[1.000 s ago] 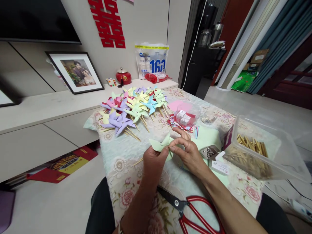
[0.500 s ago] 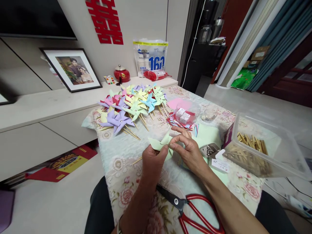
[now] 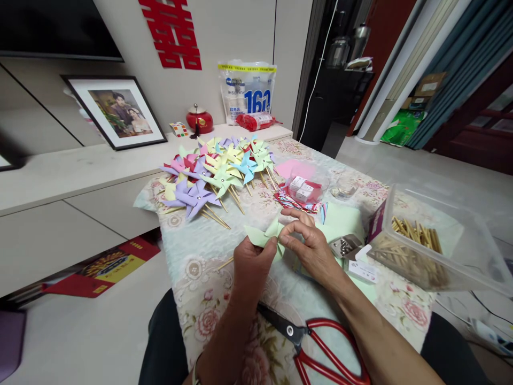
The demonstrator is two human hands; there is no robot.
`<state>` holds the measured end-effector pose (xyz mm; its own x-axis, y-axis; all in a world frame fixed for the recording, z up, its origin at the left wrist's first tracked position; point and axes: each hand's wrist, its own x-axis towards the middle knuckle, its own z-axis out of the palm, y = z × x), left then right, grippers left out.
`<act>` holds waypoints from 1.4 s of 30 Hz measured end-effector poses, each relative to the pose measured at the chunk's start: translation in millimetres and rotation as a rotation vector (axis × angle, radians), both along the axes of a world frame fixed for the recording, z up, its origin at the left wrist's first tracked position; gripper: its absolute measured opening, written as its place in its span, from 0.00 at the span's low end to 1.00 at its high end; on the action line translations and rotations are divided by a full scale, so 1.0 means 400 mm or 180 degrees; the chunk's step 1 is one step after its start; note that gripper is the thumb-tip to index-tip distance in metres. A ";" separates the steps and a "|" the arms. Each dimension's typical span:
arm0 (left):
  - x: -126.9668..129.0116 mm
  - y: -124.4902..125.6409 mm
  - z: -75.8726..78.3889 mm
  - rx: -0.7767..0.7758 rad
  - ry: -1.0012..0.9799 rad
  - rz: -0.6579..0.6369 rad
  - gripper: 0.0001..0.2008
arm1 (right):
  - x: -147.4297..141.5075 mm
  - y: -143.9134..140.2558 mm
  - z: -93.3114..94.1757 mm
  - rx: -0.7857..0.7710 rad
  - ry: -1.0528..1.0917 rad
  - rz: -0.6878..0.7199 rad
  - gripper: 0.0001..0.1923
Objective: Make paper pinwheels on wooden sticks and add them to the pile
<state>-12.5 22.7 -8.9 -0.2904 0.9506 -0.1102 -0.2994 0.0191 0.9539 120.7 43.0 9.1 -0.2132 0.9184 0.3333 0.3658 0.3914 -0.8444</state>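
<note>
Between my hands is a pale green paper pinwheel (image 3: 258, 236), its blades folded in toward the middle. My left hand (image 3: 253, 264) grips it from below, thumb pressed near the centre. Thumb and index finger of my right hand (image 3: 310, 246) pinch at the same centre, the other fingers raised. Whatever lies under those fingertips is hidden. A thin wooden stick (image 3: 225, 263) pokes out left of my left hand. Beneath my forearms lie red-handled scissors (image 3: 296, 334), blades pointing up and left.
Finished pinwheels (image 3: 224, 179) on sticks are heaped at the table's far left. To the right sit an opened box of small metal pins (image 3: 345, 246), a small white box (image 3: 362, 271), green paper (image 3: 342, 219) and a clear bin (image 3: 473, 256) of wooden sticks. A round plastic tub (image 3: 308, 182) stands behind.
Almost nothing differs. Both hands keep their hold on the green pinwheel, with only a slight shift of the right fingers. The camera view has tilted very slightly.
</note>
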 end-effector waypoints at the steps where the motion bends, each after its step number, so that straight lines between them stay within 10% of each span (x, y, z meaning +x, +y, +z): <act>1: 0.000 0.000 0.001 0.0004 0.0024 0.0001 0.11 | 0.000 -0.001 0.000 -0.0006 -0.0011 -0.0008 0.06; 19: -0.004 0.002 -0.012 -0.0111 0.0318 -0.0119 0.09 | -0.007 0.000 -0.006 -0.0776 0.0841 0.0010 0.04; 32: -0.007 0.002 -0.033 -0.0052 0.0451 -0.0224 0.10 | -0.016 0.008 -0.021 -0.1490 0.1682 -0.0011 0.42; 42: -0.003 0.008 -0.028 -0.0249 0.0204 -0.0237 0.15 | -0.016 0.018 -0.041 -0.1497 0.1694 -0.0105 0.38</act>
